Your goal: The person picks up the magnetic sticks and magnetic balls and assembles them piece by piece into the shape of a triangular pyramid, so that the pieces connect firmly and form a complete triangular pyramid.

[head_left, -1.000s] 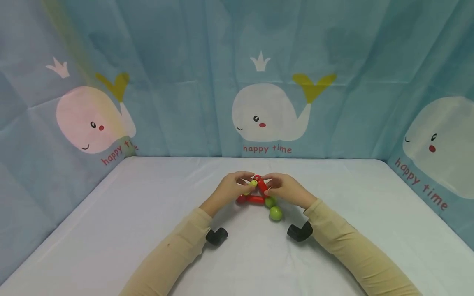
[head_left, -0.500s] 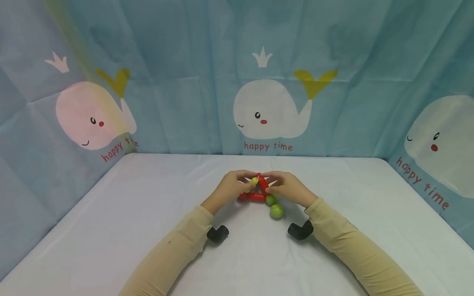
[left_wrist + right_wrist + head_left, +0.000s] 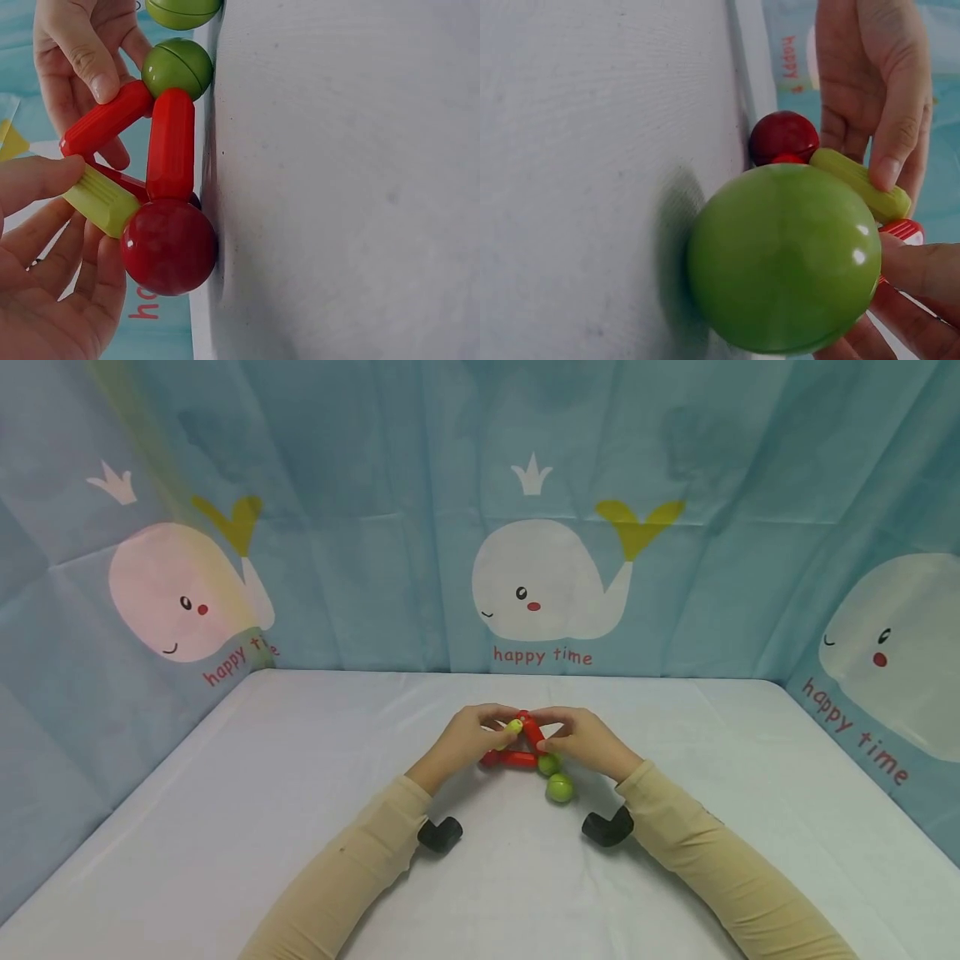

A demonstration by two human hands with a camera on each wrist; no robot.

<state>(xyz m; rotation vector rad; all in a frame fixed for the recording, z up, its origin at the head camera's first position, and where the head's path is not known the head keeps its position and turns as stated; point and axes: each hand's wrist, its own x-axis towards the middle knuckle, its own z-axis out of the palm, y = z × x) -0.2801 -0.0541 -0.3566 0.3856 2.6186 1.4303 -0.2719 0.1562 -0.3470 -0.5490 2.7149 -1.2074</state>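
In the head view, my left hand (image 3: pixel 467 739) and right hand (image 3: pixel 583 737) meet over a small triangular frame of toy rods and balls. A yellow-green rod (image 3: pixel 103 201) is pinched between my left thumb and fingers, its lower end at a dark red ball (image 3: pixel 169 247). My right thumb and fingers grip a red rod (image 3: pixel 109 118) that slants up from a green ball (image 3: pixel 178 69). Another red rod (image 3: pixel 171 146) runs low between the red ball and that green ball. Part of a further red piece (image 3: pixel 124 182) shows behind the yellow-green rod.
A second green ball (image 3: pixel 559 788) sits on the white table (image 3: pixel 300 793), at the near right of the frame. Black bent pieces (image 3: pixel 608 827) lie beside both sleeve cuffs. A blue whale-print curtain (image 3: pixel 375 568) hangs behind the table.
My right fingertips have shifted slightly left to the top of the frame, near the left fingertips. Both hands keep their hold on the rods. The head view has tilted a little.
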